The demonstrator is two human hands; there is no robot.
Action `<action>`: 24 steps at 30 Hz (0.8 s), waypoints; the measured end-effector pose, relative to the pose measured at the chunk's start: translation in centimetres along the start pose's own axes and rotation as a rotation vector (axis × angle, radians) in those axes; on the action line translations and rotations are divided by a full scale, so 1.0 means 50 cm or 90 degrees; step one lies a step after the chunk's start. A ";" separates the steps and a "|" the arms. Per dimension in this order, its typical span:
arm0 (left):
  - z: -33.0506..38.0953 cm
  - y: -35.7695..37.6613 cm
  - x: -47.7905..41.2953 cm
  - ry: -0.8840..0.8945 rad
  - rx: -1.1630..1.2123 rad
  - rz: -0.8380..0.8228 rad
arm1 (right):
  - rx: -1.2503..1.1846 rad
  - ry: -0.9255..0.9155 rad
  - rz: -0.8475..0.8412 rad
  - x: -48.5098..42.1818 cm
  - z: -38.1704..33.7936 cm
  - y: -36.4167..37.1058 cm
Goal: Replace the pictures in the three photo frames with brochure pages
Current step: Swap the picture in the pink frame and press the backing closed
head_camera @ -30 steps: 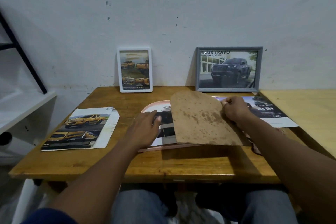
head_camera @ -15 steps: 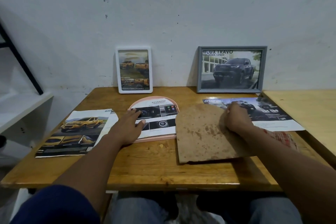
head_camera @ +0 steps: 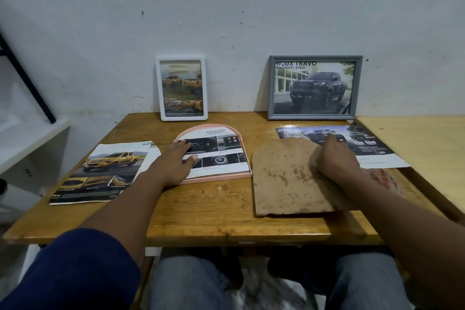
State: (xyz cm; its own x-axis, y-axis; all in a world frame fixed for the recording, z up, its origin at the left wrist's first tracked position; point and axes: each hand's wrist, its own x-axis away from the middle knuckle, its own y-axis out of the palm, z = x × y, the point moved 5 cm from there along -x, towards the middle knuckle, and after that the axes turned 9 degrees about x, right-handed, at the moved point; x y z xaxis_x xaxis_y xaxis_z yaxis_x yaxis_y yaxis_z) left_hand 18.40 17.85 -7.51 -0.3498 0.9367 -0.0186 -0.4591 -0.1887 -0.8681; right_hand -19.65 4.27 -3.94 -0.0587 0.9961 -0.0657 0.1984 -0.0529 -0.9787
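A pink arch-shaped frame [head_camera: 221, 176] lies flat on the wooden table [head_camera: 214, 211] with a brochure page [head_camera: 222, 147] of car interiors in it. My left hand [head_camera: 176, 162] rests flat on that page, fingers spread. To its right lies the frame's brown stained backing board [head_camera: 284, 178]; my right hand [head_camera: 336, 156] presses on its upper right part. A white frame [head_camera: 181, 88] and a grey frame [head_camera: 314, 87], both showing pickup pictures, lean on the wall.
A brochure page with a yellow pickup [head_camera: 105, 171] lies at the table's left. A dark pickup brochure page [head_camera: 370, 151] lies at the right, partly under the board. A lighter table [head_camera: 422, 148] adjoins on the right, a white shelf [head_camera: 22, 143] on the left.
The backing board came off the pink frame and moved right, down onto the table. My left hand slid left and now lies on the uncovered page.
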 end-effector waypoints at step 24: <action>0.061 -0.027 0.019 0.034 -0.045 -0.142 | 0.008 -0.503 -0.081 0.098 -0.343 0.070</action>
State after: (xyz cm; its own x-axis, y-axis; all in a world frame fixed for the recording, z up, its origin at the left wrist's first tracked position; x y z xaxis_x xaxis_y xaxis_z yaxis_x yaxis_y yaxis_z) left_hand 16.19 18.09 -4.86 -0.2009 0.9676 0.1530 -0.4613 0.0443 -0.8861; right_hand -2.45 10.16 -4.36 -0.7565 0.6505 -0.0678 0.1333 0.0519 -0.9897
